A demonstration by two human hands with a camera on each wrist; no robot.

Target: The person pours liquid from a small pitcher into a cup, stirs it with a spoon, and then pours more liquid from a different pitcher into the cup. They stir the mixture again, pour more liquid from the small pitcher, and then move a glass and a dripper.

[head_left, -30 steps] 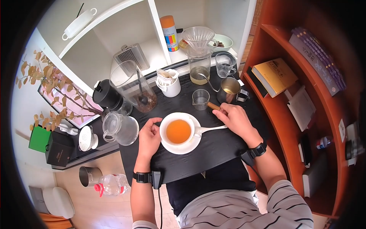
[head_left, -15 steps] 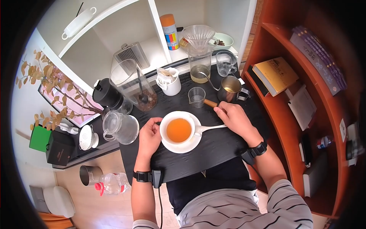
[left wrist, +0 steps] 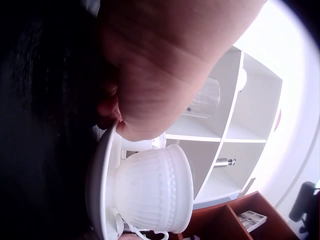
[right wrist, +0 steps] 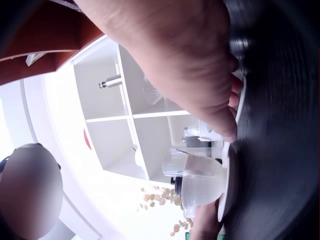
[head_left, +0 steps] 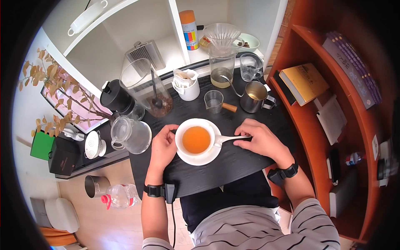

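The cup (left wrist: 152, 192) sits on the saucer (head_left: 200, 161); left of the cup my left hand (head_left: 164, 146), nearly closed, pinches the saucer's rim; right of it my right hand (head_left: 263, 139) likewise pinches the spoon (head_left: 232, 137)

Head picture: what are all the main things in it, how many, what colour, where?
table: one, black, centre
teacup, saucer, spoon: one each, white, table front
drink: one cupful, orange, in teacup
small beaker: one, clear, table middle
metal pitcher: one, silver, table right
mug, carafe: one each, clear, table back
dripper: one, clear, on carafe
pouch holder: one, white, table back
tall container, lidded jug: one each, clear, table left
canister: one, mostly black, left
flask: one, silver, white shelf
spray can: one, orange-capped, white shelf
bowl: one, pale green, white shelf
books: several, mixed, brown shelf
plant: one, brown-leaved, left
bottle: one, clear, red-capped, floor
left hand: one, gripping saucer's edge
right hand: one, at spoon handle
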